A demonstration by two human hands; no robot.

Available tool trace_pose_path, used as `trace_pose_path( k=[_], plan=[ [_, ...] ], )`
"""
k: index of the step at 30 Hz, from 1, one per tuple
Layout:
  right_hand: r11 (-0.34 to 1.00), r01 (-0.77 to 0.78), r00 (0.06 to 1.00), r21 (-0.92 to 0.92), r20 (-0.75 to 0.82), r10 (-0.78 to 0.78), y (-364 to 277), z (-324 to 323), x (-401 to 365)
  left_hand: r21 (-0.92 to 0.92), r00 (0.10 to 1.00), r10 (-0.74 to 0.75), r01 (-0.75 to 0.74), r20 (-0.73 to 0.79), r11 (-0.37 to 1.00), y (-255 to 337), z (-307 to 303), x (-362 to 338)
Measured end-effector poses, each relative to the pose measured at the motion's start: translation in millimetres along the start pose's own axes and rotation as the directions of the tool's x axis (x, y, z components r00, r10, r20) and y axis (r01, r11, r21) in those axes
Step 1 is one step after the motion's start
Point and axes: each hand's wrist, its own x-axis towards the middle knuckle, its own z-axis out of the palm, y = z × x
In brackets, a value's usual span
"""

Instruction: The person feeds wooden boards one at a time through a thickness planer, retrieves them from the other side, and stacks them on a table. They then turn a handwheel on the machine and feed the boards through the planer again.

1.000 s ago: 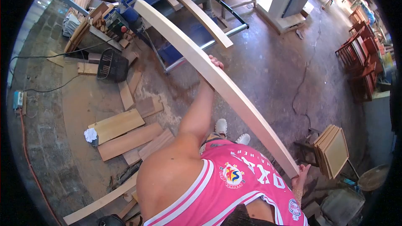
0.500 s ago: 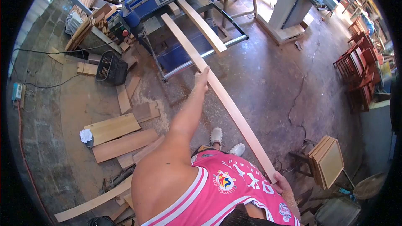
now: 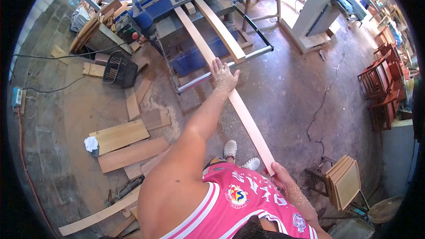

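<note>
A long pale wooden board [image 3: 251,126] slants from near my body up to the blue planer [image 3: 146,2]; its far end lies on the machine's bed, by the opening. My left hand [image 3: 224,79] rests flat on top of the board with fingers spread, close to the planer's front roller bar [image 3: 195,82]. At the near end, my right hand [image 3: 283,178] grips the board, its fingers partly hidden beneath. Beside the board, a second wooden strip [image 3: 221,33] sticks out of the planer, and a short wood piece [image 3: 190,8] shows between them.
Loose planks [image 3: 133,154] lie on the floor at left, near a black plastic basket [image 3: 119,70] and a cable [image 3: 57,56]. Stacked wooden panels [image 3: 343,183] stand at lower right. Reddish wooden chairs [image 3: 380,77] line the right side, and a grey post [image 3: 318,6] stands behind.
The board has moved forward, its far end now at the planer's opening. My left hand has gone from gripping the board to lying spread on it. My right hand has advanced with the near end.
</note>
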Motion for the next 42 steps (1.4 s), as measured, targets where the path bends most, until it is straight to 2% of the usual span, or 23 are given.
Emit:
trace_pose_path(
  k=[3, 8, 9, 12, 13, 14, 16, 24, 33, 36, 38, 42],
  plan=[
    [0.998, -0.017, 0.999, -0.067, 0.038, 0.02, -4, 0, 7, 0.002, 0.998, 0.023, -0.022, -0.053, 1.0, -6, 3, 10],
    [0.998, -0.037, 0.999, -0.049, 0.015, 0.038, -29, 34, 3, -0.026, 1.0, 0.013, -0.013, -0.027, 1.0, -9, -3, 20],
    [0.998, -0.056, 0.998, -0.033, 0.02, 0.056, -33, 39, 4, -0.051, 0.997, 0.026, -0.03, -0.072, 0.998, -12, -2, 22],
    [0.996, -0.048, 0.998, -0.072, 0.037, 0.051, -27, 26, 16, -0.07, 0.995, 0.042, -0.048, -0.086, 0.996, -17, 0, 30],
    [0.997, -0.06, 0.992, -0.044, 0.107, 0.064, -21, 13, 25, -0.076, 0.995, 0.041, -0.048, -0.085, 0.996, -18, -1, 32],
    [0.999, -0.026, 0.995, -0.034, 0.099, 0.029, -19, 9, 29, -0.08, 0.996, 0.041, -0.048, -0.084, 0.996, -19, -1, 34],
    [0.994, -0.064, 0.994, -0.085, 0.085, 0.071, -17, 5, 36, -0.111, 0.991, 0.046, -0.061, -0.127, 0.992, -22, 6, 40],
    [0.996, -0.039, 0.999, -0.085, 0.025, 0.041, -25, 21, 51, -0.065, 0.987, 0.039, -0.05, -0.154, 0.997, -30, 8, 62],
    [0.988, -0.052, 0.999, -0.145, 0.001, 0.053, -35, 32, 70, -0.043, 0.998, 0.015, -0.017, -0.06, 0.999, -39, -3, 82],
    [0.986, -0.055, 0.997, -0.154, 0.05, 0.063, -41, 37, 74, -0.041, 0.998, 0.013, -0.016, -0.061, 0.999, -42, -3, 91],
    [0.979, -0.069, 0.998, -0.192, -0.002, 0.07, -45, 42, 76, -0.038, 0.998, 0.014, -0.017, -0.066, 0.999, -43, -5, 94],
    [0.966, -0.082, 0.997, -0.246, -0.005, 0.083, -51, 49, 82, -0.042, 0.992, 0.027, -0.032, -0.125, 0.999, -50, -2, 103]
  ],
)
